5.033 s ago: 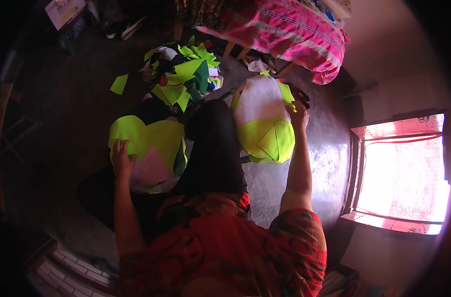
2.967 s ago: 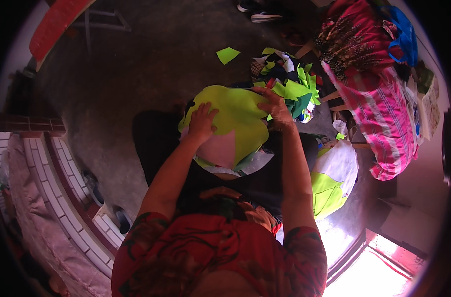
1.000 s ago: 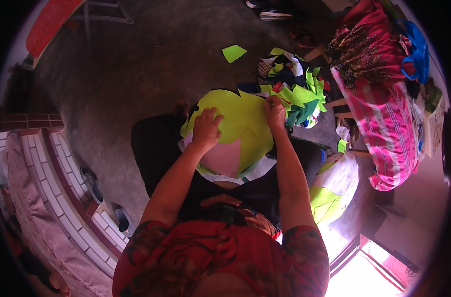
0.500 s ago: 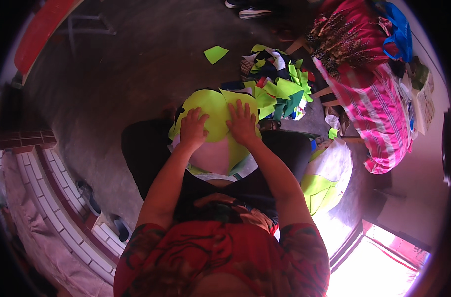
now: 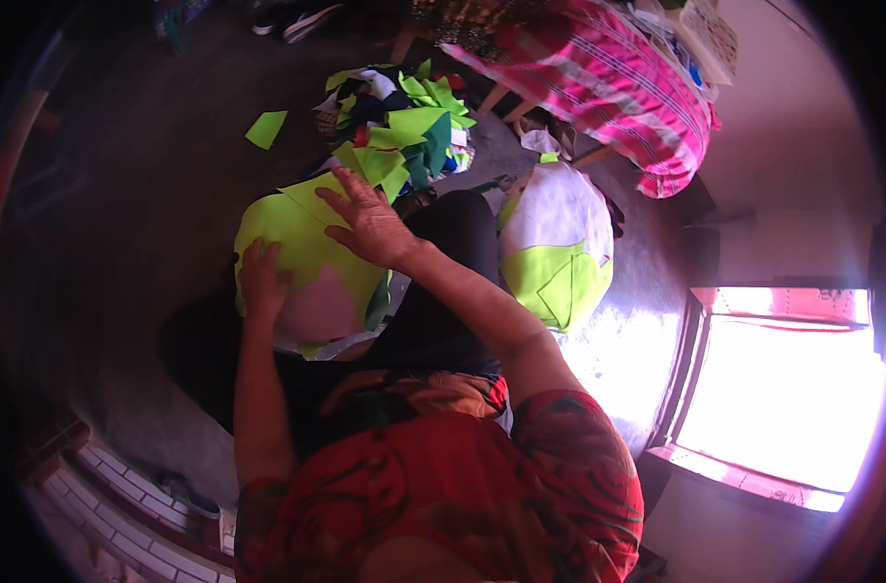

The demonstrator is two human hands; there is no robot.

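1. My left hand point(image 5: 261, 277) and right hand point(image 5: 370, 222) lie open, fingers apart, flat on the green cloth point(image 5: 297, 238), centre-left of frame.
2. I'd press evenly, smoothing outward; its edges look dim, probably wrinkled.

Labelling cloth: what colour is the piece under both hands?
Head view: neon yellow-green fabric piece, over a pale pink patch.

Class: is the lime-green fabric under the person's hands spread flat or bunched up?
Spread flat: the lime-green fabric lies smooth under the left hand and right hand.
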